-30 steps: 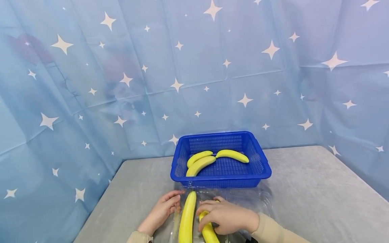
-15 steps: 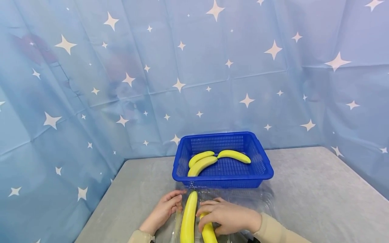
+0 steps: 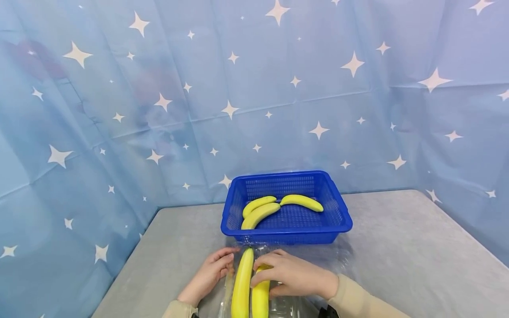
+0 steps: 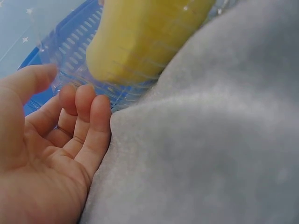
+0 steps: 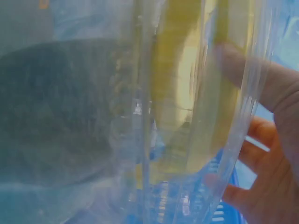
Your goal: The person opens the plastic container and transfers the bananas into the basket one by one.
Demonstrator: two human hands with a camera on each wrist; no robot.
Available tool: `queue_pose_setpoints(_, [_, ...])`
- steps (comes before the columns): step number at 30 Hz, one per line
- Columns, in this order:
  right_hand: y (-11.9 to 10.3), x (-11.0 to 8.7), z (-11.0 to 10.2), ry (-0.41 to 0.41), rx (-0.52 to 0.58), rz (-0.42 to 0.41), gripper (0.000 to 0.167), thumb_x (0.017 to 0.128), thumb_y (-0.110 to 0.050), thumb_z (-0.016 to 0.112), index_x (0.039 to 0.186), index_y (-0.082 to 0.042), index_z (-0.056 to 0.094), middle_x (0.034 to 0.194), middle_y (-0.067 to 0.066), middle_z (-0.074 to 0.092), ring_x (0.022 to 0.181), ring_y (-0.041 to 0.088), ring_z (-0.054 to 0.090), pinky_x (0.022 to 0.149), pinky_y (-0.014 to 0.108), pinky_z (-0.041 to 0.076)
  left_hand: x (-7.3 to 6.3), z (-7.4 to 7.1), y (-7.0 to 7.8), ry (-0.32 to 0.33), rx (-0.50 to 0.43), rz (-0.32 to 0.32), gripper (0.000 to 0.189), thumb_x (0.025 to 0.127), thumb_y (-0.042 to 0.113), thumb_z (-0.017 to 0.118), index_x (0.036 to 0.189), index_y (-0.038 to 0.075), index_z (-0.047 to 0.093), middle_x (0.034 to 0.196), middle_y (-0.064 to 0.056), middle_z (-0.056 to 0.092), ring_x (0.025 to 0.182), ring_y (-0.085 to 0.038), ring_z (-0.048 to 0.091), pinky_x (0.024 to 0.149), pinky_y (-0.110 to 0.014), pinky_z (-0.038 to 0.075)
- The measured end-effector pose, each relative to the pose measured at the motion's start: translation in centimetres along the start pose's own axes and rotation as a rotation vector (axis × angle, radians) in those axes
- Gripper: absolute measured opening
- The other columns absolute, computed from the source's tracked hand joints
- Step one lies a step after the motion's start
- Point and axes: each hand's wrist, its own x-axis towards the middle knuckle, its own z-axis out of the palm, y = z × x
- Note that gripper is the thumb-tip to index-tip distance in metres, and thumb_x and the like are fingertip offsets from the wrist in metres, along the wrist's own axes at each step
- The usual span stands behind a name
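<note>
A clear plastic container [image 3: 286, 307] lies at the front of the table, with two yellow bananas in it side by side. My right hand [image 3: 292, 274] grips the right-hand banana [image 3: 260, 300] from above, thumb on one side and fingers on the other. The left-hand banana [image 3: 241, 285] lies lengthwise near the container's left side. My left hand [image 3: 210, 274] is beside that side, its fingers loosely bent near the clear wall. In the left wrist view, the fingertips [image 4: 100, 109] are just below a banana [image 4: 135, 42] seen through plastic. The right wrist view looks through the clear plastic.
A blue perforated basket [image 3: 286, 232] stands behind the container, holding a banana [image 3: 302, 202] at the right and two more at the left. The grey table [image 3: 397, 247] extends to both sides. A blue star-patterned curtain [image 3: 254, 88] hangs behind.
My right hand has shifted left with its banana, which now lies straighter and closer to the left-hand one. The left hand has stayed by the container's side. The head view has shifted slightly.
</note>
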Motion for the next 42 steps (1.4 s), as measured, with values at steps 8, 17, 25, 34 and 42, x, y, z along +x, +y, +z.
queue_pose_setpoints(8, [-0.2,0.1,-0.6,0.05,-0.033,-0.018,0.042,0.088,-0.029,0.071,0.128,-0.029,0.057,0.127,-0.001,0.055,0.118,0.011,0.05,0.096,0.031,0.043,0.0,-0.3,-0.1,-0.002,-0.013,-0.004,0.047,0.101,0.023,0.053,0.134,-0.009,0.047,0.084,0.001,0.052,0.074,-0.011,0.05,0.072,-0.028,0.05])
queue_pose_setpoints(17, [-0.4,0.0,-1.4,0.134,-0.024,-0.047,0.042,0.089,-0.033,0.067,0.129,-0.027,0.056,0.125,0.001,0.056,0.113,0.012,0.053,0.095,0.029,0.044,0.0,0.0,0.0,-0.011,-0.016,0.012,0.046,0.101,0.022,0.052,0.133,-0.01,0.048,0.083,0.001,0.051,0.073,-0.011,0.049,0.071,-0.027,0.05])
queue_pose_setpoints(25, [-1.2,0.2,-2.5,0.201,-0.076,-0.059,0.043,0.088,-0.03,0.07,0.129,-0.027,0.057,0.124,-0.002,0.056,0.111,0.012,0.054,0.095,0.029,0.044,0.1,-0.1,0.0,-0.011,-0.026,0.013,0.046,0.101,0.021,0.052,0.133,-0.011,0.047,0.084,0.001,0.05,0.073,-0.011,0.048,0.071,-0.027,0.05])
queue_pose_setpoints(34, [-1.9,0.1,-3.5,0.288,-0.133,-0.064,0.046,0.084,-0.032,0.074,0.127,-0.027,0.058,0.122,-0.003,0.057,0.106,0.012,0.055,0.091,0.029,0.046,0.0,-0.2,-0.2,0.001,-0.022,0.004,0.046,0.101,0.022,0.053,0.133,-0.01,0.048,0.084,0.001,0.052,0.073,-0.011,0.05,0.072,-0.028,0.051])
queue_pose_setpoints(42, [-2.1,0.0,-4.3,0.313,-0.143,-0.032,0.046,0.084,-0.031,0.075,0.126,-0.028,0.059,0.12,-0.003,0.059,0.102,0.01,0.057,0.084,0.027,0.048,0.0,-0.1,-0.2,0.01,-0.021,0.01,0.045,0.101,0.021,0.053,0.133,-0.011,0.048,0.083,0.001,0.051,0.073,-0.011,0.05,0.072,-0.028,0.051])
